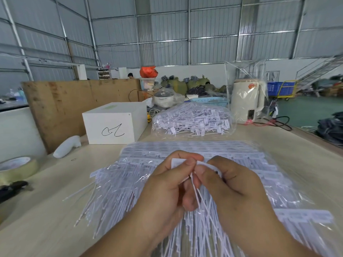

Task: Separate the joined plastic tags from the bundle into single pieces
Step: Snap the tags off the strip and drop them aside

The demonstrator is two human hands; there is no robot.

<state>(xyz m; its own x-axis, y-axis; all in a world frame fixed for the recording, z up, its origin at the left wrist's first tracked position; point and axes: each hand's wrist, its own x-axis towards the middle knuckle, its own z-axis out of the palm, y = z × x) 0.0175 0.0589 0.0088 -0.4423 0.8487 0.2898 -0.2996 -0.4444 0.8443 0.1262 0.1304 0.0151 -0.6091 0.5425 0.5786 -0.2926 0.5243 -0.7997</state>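
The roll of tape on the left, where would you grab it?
Grab the roll of tape by its outer rim, coming down from above. It lies flat on the table with its hole facing up, so fingers could pinch the ring's wall, probably from inside and outside.

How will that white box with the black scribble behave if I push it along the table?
The white rectangular box with the black scribble sits flat on a broad base, so it would probably slide rather than tip. The pale wooden table looks smooth, so likely little drag. Its weight can't be judged; the contents are hidden.
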